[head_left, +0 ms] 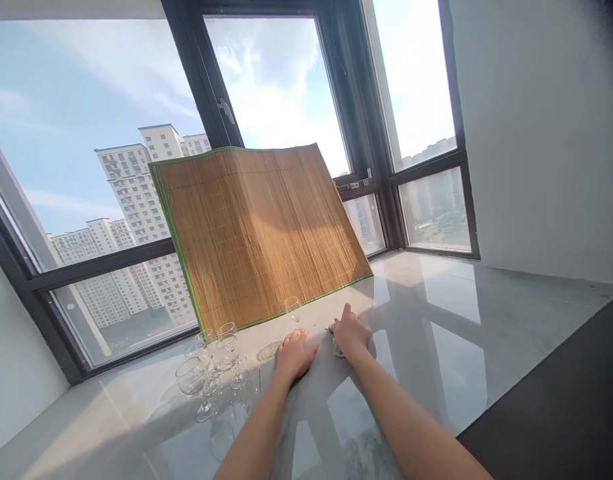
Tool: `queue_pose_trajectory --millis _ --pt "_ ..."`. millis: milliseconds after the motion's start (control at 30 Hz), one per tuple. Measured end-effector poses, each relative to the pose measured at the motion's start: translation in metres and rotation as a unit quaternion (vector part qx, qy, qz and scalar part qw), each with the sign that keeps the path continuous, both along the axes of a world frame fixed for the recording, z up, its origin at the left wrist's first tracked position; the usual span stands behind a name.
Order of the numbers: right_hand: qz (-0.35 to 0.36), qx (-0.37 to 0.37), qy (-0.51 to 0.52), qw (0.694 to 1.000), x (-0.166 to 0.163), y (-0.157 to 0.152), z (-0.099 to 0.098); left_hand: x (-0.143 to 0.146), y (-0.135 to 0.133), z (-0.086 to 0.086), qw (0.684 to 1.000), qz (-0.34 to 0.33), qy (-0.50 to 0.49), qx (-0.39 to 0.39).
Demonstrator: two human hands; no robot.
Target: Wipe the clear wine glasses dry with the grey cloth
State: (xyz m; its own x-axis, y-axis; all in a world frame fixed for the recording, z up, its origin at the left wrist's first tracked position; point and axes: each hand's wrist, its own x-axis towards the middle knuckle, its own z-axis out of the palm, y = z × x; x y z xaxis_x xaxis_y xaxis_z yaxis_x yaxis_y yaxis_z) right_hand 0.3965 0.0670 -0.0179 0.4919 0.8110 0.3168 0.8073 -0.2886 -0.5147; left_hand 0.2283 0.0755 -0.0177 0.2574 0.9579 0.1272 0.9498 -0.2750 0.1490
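My left hand lies on the pale stone sill, its fingers closed round the foot of a small clear wine glass that stands upright just beyond the fingertips. Beside it, my right hand presses down on a small grey cloth, fingers curled over it; only the cloth's left edge shows. Both hands are in front of a bamboo mat with a green border, which leans against the window.
Several more stemmed glasses stand grouped to the left on the glossy sill. Dark-framed windows run along the back, with tower blocks outside. A white wall closes the right side, and the sill's dark front edge drops off at the lower right.
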Motion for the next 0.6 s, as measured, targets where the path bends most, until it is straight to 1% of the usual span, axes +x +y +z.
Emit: queue_pose_trajectory --millis 100,167,200,233,300,367,433,500,600 --pt "0.035 -0.029 0.009 0.999 0.004 -0.001 -0.003 -0.014 -0.048 -0.005 0.999 -0.033 -0.015 0.003" --pt "0.042 -0.036 0.013 0.998 0.005 -0.001 -0.005 -0.035 -0.086 -0.010 0.999 -0.050 -0.021 0.000" --pt "0.047 -0.036 0.012 0.998 0.005 -0.001 -0.006 -0.047 -0.103 -0.013 0.999 -0.044 -0.021 -0.001" --pt "0.058 -0.037 0.010 0.998 0.004 -0.001 -0.007 -0.061 -0.119 -0.015 1.000 -0.024 -0.019 -0.001" --pt "0.076 -0.028 -0.007 0.997 0.003 -0.002 -0.009 -0.091 -0.140 -0.016 0.999 0.038 -0.007 -0.006" --pt "0.097 -0.022 -0.028 0.995 0.002 -0.004 -0.010 -0.116 -0.148 -0.014 0.995 0.098 0.003 -0.009" --pt "0.111 -0.019 -0.047 0.993 0.000 -0.008 -0.008 -0.134 -0.147 -0.012 0.990 0.137 0.009 -0.014" --pt "0.111 -0.022 -0.055 0.992 -0.002 -0.012 -0.005 -0.143 -0.141 -0.012 0.987 0.158 0.012 -0.020" --pt "0.079 -0.041 -0.043 0.995 -0.010 -0.018 -0.001 -0.142 -0.139 -0.013 0.985 0.175 0.010 -0.005"
